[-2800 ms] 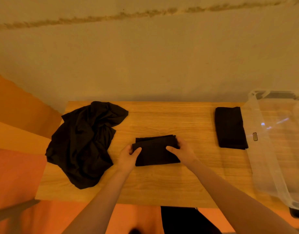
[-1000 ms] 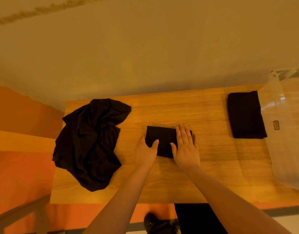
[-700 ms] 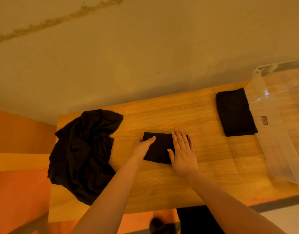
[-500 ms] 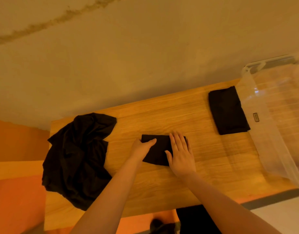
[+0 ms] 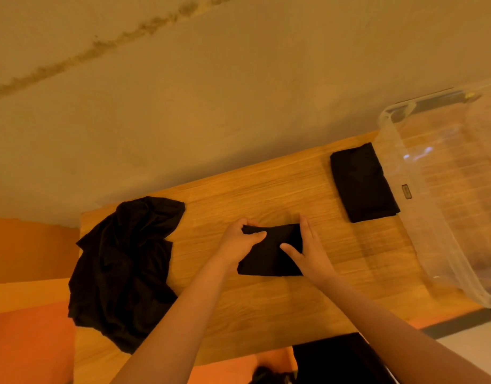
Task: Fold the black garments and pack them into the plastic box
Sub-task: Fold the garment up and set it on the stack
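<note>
Left of the plastic box (image 5: 421, 206), mid-table, both hands pinch the small folded garment (image 5: 269, 253): left hand (image 5: 238, 245) and right hand (image 5: 308, 253) at opposite ends. It looks light, soft and floppy, so gripping both ends should keep the folds together.

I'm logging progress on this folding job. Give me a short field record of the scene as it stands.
in hand: small folded garment, mid-table
left hand: grips its left end
right hand: holds its right end, thumb on top
already folded: folded garment, beside the box
unfolded: crumpled black pile, table's left end
plastic box: clear, no garment seen inside
surface: wooden table
</note>
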A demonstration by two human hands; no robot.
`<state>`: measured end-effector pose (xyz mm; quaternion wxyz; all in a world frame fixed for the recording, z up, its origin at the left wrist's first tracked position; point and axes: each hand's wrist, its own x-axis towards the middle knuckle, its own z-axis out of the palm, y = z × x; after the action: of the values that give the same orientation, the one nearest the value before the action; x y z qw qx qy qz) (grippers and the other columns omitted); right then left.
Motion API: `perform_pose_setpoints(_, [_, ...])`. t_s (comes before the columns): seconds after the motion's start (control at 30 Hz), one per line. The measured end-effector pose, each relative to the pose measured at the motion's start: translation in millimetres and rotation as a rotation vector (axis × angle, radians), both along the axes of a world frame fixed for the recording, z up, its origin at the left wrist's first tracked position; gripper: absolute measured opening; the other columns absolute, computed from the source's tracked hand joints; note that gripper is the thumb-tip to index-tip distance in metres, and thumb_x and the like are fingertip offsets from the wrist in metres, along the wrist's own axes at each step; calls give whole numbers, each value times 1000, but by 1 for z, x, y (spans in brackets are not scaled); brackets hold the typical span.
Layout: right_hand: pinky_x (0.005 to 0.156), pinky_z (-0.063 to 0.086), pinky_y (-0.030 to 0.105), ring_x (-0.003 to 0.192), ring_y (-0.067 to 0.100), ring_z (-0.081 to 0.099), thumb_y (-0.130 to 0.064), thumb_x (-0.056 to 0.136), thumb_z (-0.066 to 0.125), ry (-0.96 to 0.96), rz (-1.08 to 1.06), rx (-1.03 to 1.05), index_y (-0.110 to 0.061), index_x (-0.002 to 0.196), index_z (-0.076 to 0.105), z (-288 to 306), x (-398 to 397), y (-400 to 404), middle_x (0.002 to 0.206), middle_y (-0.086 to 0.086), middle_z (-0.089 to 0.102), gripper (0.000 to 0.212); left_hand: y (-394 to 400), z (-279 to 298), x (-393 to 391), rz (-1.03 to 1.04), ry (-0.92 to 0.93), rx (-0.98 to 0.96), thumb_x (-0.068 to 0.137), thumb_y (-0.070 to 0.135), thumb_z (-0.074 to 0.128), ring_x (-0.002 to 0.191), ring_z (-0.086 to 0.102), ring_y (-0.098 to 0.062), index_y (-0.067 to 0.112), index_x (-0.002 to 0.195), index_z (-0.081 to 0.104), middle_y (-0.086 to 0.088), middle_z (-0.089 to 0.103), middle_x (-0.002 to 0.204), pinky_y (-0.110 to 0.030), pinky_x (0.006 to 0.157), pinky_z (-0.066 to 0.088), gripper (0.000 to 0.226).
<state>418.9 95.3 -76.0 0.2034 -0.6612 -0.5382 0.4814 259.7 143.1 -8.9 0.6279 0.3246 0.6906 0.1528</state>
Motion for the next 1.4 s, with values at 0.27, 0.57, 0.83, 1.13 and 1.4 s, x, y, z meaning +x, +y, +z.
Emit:
perform_pose_setpoints(0.27, [98, 41, 27, 126, 15, 46, -63, 35, 84, 839, -387, -286, -21, 141, 32, 2, 23, 24, 134, -2, 50, 125, 18, 48, 6, -49, -81, 160, 77, 4, 70, 83, 65, -23, 27, 89, 61, -3, 63, 92, -37, 71, 55, 27])
perform_pose_setpoints(0.57, [101, 43, 41, 123, 30, 50, -38, 42, 92, 1363, -378, -548, -10, 133, 45, 22, 37, 47, 134, 16, 52, 106, 42, 73, 6, 89, -401, 75, 72, -3, 65, 79, 66, -21, 20, 94, 66, -8, 66, 91, -30, 66, 58, 31])
perform_pose_setpoints(0.83, [69, 58, 37, 90, 27, 69, -40, 65, 68, 1107, -590, -462, -11, 112, 60, 40, 76, 42, 100, 11, 71, 56, 77, 57, 48, -270, -77, 125, 77, 7, 71, 78, 65, -14, 25, 97, 63, -2, 63, 92, -24, 65, 55, 28])
perform_pose_setpoints(1.13, [66, 57, 40, 94, 26, 68, -33, 89, 54, 1194, -1003, -258, -24, 119, 57, 31, 111, 39, 113, 5, 67, 32, 132, 23, 114, -576, -97, 93, 85, 33, 63, 105, 59, -10, 28, 101, 59, -1, 60, 121, -27, 91, 48, 17])
perform_pose_setpoints(1.4, [91, 51, 43, 105, 24, 64, -23, 90, 51, 1300, -1191, -143, -18, 112, 62, 22, 128, 40, 113, 5, 68, 25, 142, -20, 141, -378, -240, 32, 89, 13, 58, 97, 64, -16, 16, 118, 57, -1, 65, 109, -34, 85, 53, 29])
